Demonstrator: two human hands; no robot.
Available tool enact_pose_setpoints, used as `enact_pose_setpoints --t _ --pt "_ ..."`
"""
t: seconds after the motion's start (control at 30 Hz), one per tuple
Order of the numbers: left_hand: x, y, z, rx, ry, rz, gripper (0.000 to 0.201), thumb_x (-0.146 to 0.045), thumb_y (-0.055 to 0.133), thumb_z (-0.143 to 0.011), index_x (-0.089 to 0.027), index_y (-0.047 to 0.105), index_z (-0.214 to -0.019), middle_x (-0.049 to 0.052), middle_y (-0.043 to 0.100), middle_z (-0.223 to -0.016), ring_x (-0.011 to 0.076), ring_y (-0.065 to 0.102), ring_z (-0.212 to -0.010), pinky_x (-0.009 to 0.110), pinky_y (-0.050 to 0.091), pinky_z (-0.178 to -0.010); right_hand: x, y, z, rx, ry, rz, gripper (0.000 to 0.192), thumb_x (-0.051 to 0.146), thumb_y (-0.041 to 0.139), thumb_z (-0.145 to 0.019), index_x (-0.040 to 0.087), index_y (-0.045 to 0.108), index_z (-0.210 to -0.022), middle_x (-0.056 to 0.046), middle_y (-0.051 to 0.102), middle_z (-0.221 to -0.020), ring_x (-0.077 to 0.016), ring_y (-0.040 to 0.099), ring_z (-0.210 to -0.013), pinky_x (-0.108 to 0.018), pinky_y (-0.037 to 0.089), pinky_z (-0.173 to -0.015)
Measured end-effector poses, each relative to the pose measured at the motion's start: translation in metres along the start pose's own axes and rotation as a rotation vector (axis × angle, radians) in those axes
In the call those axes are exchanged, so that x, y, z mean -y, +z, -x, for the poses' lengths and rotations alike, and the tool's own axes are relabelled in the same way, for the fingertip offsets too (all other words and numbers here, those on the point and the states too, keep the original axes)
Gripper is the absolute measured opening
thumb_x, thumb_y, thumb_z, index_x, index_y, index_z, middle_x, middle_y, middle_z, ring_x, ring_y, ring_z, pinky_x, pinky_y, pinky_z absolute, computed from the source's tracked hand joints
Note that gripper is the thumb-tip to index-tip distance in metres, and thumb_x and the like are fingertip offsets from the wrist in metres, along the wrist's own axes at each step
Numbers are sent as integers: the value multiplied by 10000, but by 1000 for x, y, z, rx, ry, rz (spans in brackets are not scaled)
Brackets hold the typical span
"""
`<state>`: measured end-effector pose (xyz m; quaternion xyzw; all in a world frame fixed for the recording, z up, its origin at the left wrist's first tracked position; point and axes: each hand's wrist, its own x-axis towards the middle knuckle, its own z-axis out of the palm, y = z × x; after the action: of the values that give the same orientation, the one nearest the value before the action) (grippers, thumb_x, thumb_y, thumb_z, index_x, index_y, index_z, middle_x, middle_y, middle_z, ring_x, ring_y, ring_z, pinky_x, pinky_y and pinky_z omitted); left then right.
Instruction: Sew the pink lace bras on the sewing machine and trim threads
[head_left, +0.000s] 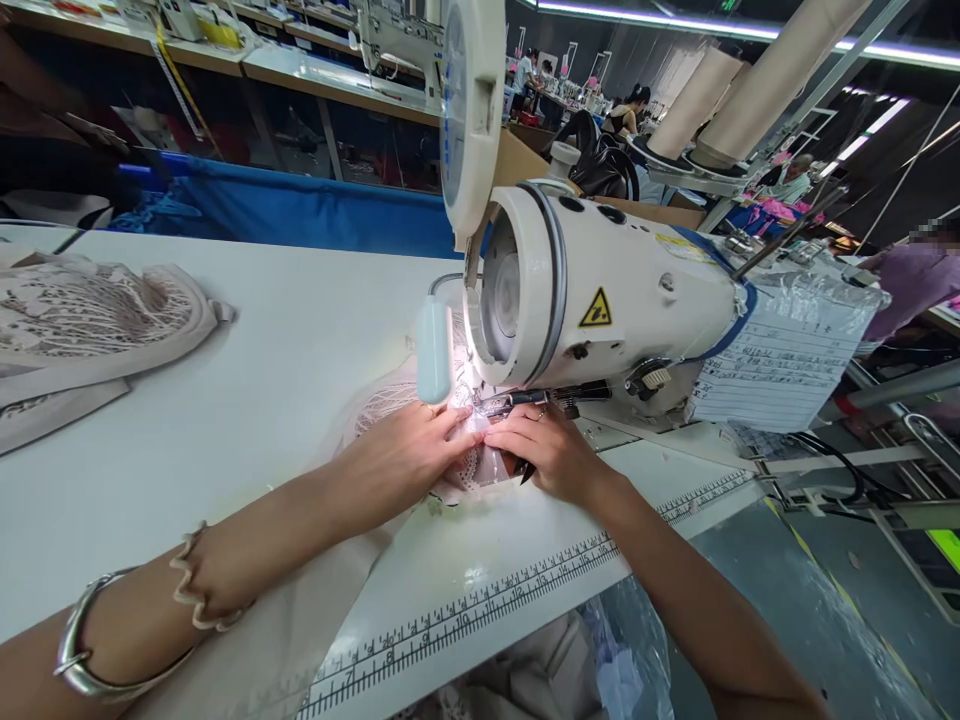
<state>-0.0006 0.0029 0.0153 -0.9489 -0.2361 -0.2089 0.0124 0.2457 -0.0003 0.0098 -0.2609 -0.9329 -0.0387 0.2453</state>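
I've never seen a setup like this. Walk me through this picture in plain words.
There is no robot here: the one picture comes from a camera worn on a person's head, looking forward and down at two bare hands. The big white machine appears to be a sewing machine, with a round cover swung open at its end. Below it, the left hand and right hand press on pale lacy cloth. A small dark pointed thing shows under the right hand; I cannot tell what it is, or whether it is gripped. The white table has a printed ruler along its near edge, and more pale fabric lies at its left.
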Motion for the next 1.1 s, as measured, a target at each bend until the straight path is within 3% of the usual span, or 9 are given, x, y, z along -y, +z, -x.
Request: enact_pose_setpoints --t 0.2,0.43,0.6,0.7,0.8,0.93,1.1 --pt "-1 3 2 -3 -49 -24 259 -124 422 -988 -151 614 -1160 151 650 -1111 259 600 -907 385 449 -746 0 0 1 21 20 24 380 -3 411 -913 179 695 -1090 -75 735 -1135 -229 615 -1027 -379 515 -814" --pt "0 4 3 9 -5 -9 200 -127 430 -985 -154 618 -923 117 674 -993 252 585 -910 398 427 -826 1 -1 0 -13 -20 -23 222 71 511 -955 183 702 -956 -46 759 -990 -203 620 -903 -372 510 -818" --pt "-3 2 2 34 -68 -44 203 -152 474 -966 -121 606 -1116 145 677 -1052 288 591 -944 381 428 -735 0 1 2 -7 15 10 246 47 498 -944 185 687 -1021 -63 754 -1057 -222 629 -985 -370 506 -803" --pt "-5 5 3 3 -82 -38 256 -140 450 -985 -151 598 -1193 149 661 -1152 287 594 -1020 400 444 -796 -1 2 3 14 36 15 308 5 445 -930 178 681 -1026 -74 740 -1118 -226 631 -1025 -375 512 -836" --pt "-8 11 4 -19 -12 13 292 -107 447 -979 -171 599 -1220 134 665 -1140 263 599 -1028 414 458 -865 -1 3 2 24 77 0 287 51 429 -956 170 684 -1014 -100 730 -1115 -233 639 -1037 -378 524 -858" --pt "-12 17 5 17 35 4 422 -21 475 -891 -154 572 -1279 131 660 -1130 253 596 -981 394 472 -839 0 1 0 45 123 4 200 149 496 -970 174 679 -1045 -96 726 -1046 -225 661 -952 -345 533 -798" --pt "-15 13 4 109 -21 -59 541 33 492 -784 -124 564 -1298 131 643 -1103 271 558 -931 403 441 -811 -2 -2 3 37 116 -57 253 44 492 -915 177 679 -1022 -70 721 -994 -195 665 -922 -298 524 -778"
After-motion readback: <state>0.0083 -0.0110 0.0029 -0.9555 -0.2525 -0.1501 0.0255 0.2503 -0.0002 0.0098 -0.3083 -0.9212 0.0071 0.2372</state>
